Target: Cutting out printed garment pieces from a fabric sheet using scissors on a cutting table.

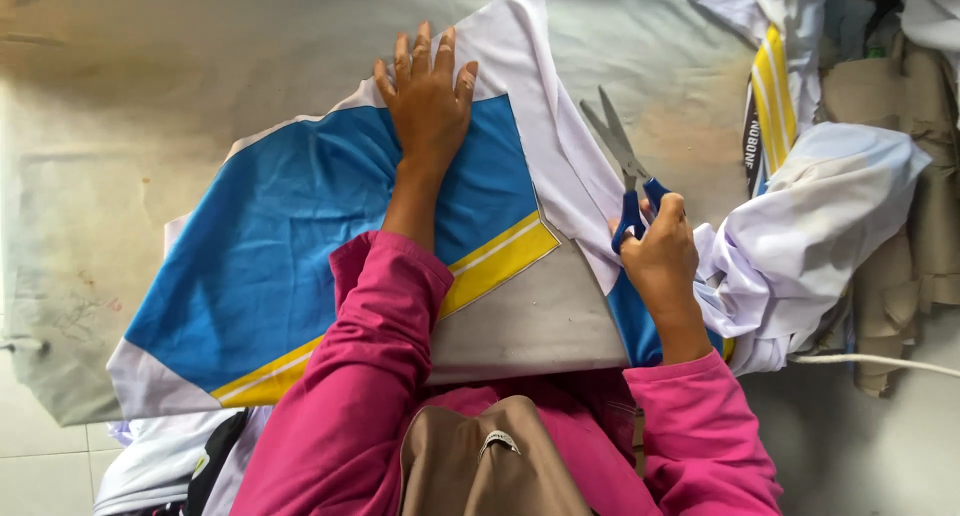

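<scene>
Cutting the blue fabric panel (300,256) on the bench (120,66) — our left hand (428,101) presses it flat, fingers spread, our right hand (660,256) grips the scissors (625,171), blades open; next needs steady guiding, we judge.

Your left hand (428,94) lies flat, fingers spread, on a blue, white and yellow fabric panel (290,246) spread over the desk (150,66). Your right hand (660,251) holds blue-handled scissors (625,171), blades open, at the panel's white edge.
</scene>
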